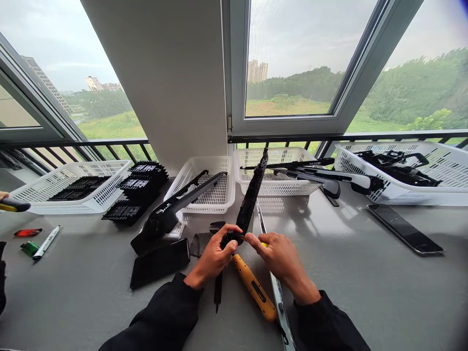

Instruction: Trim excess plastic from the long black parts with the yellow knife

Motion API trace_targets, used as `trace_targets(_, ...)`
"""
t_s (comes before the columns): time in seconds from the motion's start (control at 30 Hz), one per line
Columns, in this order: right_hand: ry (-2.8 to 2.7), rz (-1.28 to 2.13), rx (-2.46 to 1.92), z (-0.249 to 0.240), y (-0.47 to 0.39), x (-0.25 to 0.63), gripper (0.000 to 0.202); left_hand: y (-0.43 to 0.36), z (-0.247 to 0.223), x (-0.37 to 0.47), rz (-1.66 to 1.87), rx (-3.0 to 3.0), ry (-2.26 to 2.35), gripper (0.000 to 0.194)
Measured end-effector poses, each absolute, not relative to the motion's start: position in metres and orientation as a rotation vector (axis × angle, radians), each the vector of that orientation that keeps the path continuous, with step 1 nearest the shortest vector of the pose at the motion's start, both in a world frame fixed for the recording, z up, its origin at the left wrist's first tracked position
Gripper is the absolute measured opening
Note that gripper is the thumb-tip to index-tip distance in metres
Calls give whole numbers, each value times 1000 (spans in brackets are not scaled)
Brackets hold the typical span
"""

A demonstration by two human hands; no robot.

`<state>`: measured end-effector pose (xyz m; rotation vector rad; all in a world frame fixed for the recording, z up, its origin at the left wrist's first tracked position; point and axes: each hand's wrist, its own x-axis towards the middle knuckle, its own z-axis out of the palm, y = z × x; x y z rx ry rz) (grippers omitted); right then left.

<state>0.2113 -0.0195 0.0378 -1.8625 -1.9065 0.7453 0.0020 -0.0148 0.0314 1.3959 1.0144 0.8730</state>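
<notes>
My left hand (215, 253) is closed around the lower end of a long black plastic part (252, 190), which slants up and away over the table. My right hand (281, 261) meets it there, fingers wrapped round a slim yellow tool (265, 244); most of the tool is hidden, so its kind is unclear. Its tip points at the black part beside my left fingers. Below my hands lies an orange-handled electric screwdriver (255, 288). A long metal strip (278, 297) runs past it, under my right wrist.
White baskets (210, 208) line the window side, several holding black parts. A black trim piece (161, 222) and a dark phone (161, 263) lie left; another phone (405, 229) lies right. Stacked black grids (141, 187) and a marker (47, 243) are farther left. Another person's hand (3, 195) shows at the edge.
</notes>
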Motion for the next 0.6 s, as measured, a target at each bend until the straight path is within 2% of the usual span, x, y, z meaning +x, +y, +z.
trace_targets(0.2, -1879, 791, -1876, 36, -17, 215, 85, -15, 29, 2, 871, 1386, 1000, 41)
trace_targets(0.6, -1923, 701, -1815, 34, -21, 213, 82, -18, 26, 4, 902, 1391, 1008, 40)
